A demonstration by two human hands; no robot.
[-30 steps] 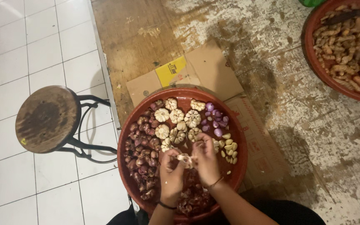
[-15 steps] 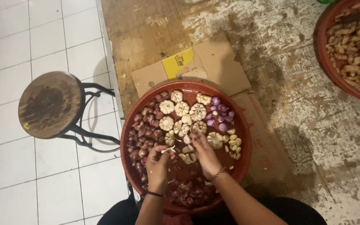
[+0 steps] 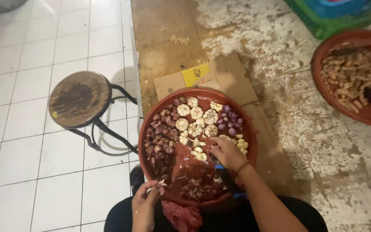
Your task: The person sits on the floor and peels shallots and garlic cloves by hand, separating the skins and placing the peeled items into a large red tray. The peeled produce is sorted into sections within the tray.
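Right hand [image 3: 226,152] sits inside the round red tray [image 3: 151,124], at about five o'clock from its centre; the grip is loosely curled, fingertips down on the pale peeled garlic cloves [image 3: 197,153], and a dark knife with a blue band [image 3: 224,175] runs from under the palm toward six o'clock; whether the fingers close on its handle, I cannot tell; a bead bracelet [image 3: 241,166] rings the wrist. Left hand [image 3: 144,204] is at the tray's seven o'clock edge, just outside the rim; its grip is pinched nearly closed, thumb and fingertips on a small pale piece of garlic skin [image 3: 156,184]. In the tray, whole garlic bulbs [image 3: 196,118] cluster at twelve o'clock, purple shallots [image 3: 228,120] at two o'clock, brownish unpeeled shallots [image 3: 159,135] along nine o'clock, and a heap of peelings [image 3: 196,189] at six o'clock. The tray rests on flattened cardboard [image 3: 228,77]; a round wooden stool [image 3: 79,99] stands at nine o'clock on white tiles; a second red tray [image 3: 323,92] is at two o'clock, well apart.
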